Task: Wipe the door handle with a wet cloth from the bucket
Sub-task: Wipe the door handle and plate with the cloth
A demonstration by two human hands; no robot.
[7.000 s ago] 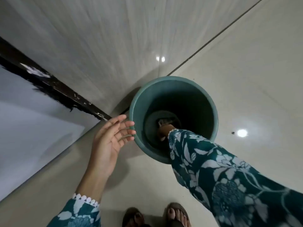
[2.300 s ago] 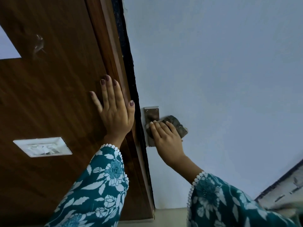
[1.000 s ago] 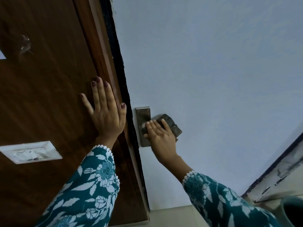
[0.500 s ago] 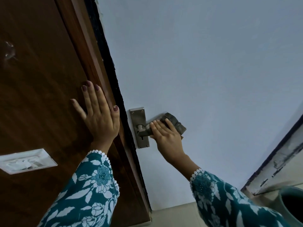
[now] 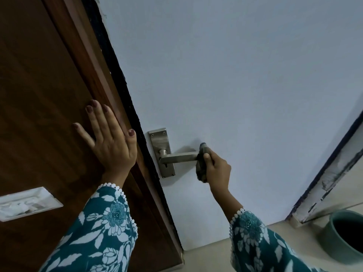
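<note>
At centre frame, on the pale blue-grey door (image 5: 225, 75): a brushed-metal lever door handle (image 5: 179, 157) on a tall rectangular backplate (image 5: 159, 138), lever pointing toward frame right.

At the lever's free end: a dark, bunched wet cloth (image 5: 202, 163), wrapped over the tip and hanging a little below it. The right hand (image 5: 217, 169) is closed around the cloth, thumb on the near side pressing the fabric to the metal; the rest of the lever and the backplate are bare.

Left of centre: the left hand (image 5: 110, 142), spread wide and flat, palm against a dark brown wooden door frame (image 5: 64, 75); fingers point toward frame top, nails varnished dark; it holds nothing.

Lower left: a white switch plate (image 5: 25, 203) set into the wood.

Lower frame: two teal sleeves (image 5: 102, 228) with white floral print and scalloped white cuffs.

Lower right corner: a green bucket (image 5: 341, 244) on the beige tiled floor (image 5: 206, 258), partly cut off by the frame edge, well apart from the handle; its contents cannot be told.

Right edge: a worn dark-and-white door edge (image 5: 334, 169) running diagonally.
</note>
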